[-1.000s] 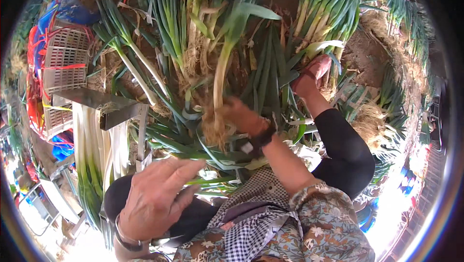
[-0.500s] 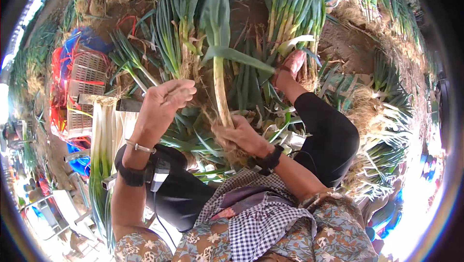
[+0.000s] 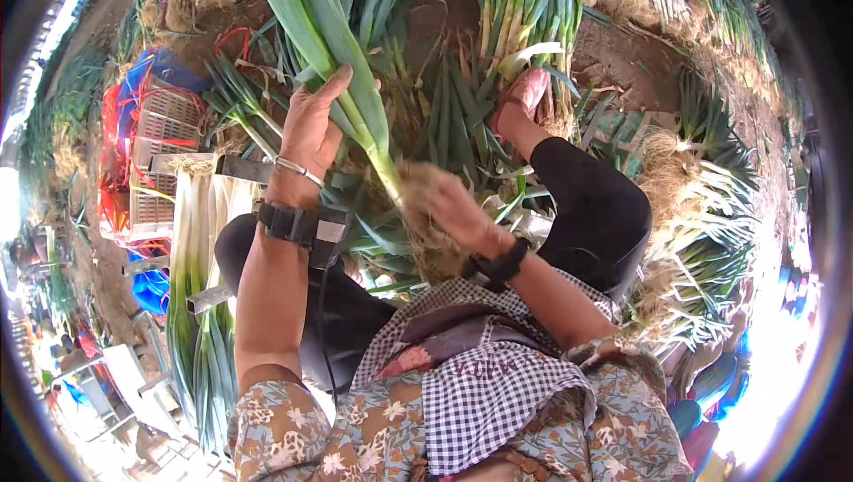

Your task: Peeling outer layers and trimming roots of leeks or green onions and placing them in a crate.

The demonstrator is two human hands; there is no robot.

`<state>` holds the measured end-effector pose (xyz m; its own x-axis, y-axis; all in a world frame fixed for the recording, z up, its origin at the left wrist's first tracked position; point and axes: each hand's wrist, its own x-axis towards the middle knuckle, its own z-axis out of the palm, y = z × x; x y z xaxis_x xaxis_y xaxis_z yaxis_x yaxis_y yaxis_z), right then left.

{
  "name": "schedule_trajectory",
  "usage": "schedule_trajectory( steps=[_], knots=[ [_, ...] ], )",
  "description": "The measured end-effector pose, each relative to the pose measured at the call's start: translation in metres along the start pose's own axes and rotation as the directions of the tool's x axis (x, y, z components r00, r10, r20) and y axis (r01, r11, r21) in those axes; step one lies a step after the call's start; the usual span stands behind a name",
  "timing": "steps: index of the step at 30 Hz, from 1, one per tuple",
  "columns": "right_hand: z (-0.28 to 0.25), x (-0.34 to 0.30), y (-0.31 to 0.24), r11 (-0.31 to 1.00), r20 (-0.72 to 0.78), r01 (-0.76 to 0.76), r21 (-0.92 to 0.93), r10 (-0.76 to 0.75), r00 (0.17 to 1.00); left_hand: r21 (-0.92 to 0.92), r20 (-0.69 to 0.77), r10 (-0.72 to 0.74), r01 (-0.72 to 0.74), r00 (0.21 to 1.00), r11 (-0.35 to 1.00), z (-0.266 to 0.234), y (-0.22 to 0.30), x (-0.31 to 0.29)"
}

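Observation:
A long leek point(image 3: 362, 118) slants in front of me, its broad green leaves toward the top and its pale stalk and roots toward my lap. My left hand point(image 3: 313, 122) is closed around it where the leaves join the stalk. My right hand point(image 3: 440, 202), smeared by motion, is beside the lower stalk; whether its fingers touch the leek I cannot make out. Fine roots hang below, above the checked cloth on my lap.
Cleaned leeks point(image 3: 188, 260) lie on a metal rack at my left, near a crate point(image 3: 160, 158) with red cord. Untrimmed leeks point(image 3: 538, 7) stand in bunches ahead, and more rooted leeks point(image 3: 702, 233) are heaped at my right. Loose leaves cover the ground between my legs.
My left hand has gone from hanging free to gripping the leek higher up. The leek now tilts leftward. My right hand has risen from the root end and is moving.

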<state>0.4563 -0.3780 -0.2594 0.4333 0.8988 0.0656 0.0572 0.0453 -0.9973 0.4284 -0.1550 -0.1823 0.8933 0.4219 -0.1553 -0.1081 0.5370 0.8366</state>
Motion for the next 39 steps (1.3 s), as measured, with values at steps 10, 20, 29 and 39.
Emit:
schedule_trajectory(
  steps=[10,20,29,39],
  knots=[
    [0.002,0.059,-0.032,0.968,-0.109,-0.188,0.169,0.208,0.972,0.08,-0.059,0.055,-0.05,0.997,0.996,0.009,-0.007,-0.023],
    [0.012,0.072,-0.03,0.809,-0.09,-0.241,0.536,0.338,0.937,0.03,-0.045,0.158,-0.157,0.986,0.987,0.007,-0.007,-0.027],
    [-0.024,-0.053,0.106,0.467,0.061,-0.119,-0.876,0.352,0.934,-0.059,0.041,0.225,-0.223,0.973,0.973,-0.012,0.032,-0.016],
    [0.021,-0.007,-0.01,0.976,0.042,-0.164,-0.141,0.172,0.984,-0.169,0.005,0.179,-0.175,0.984,0.97,0.015,-0.002,-0.026]
  ],
)
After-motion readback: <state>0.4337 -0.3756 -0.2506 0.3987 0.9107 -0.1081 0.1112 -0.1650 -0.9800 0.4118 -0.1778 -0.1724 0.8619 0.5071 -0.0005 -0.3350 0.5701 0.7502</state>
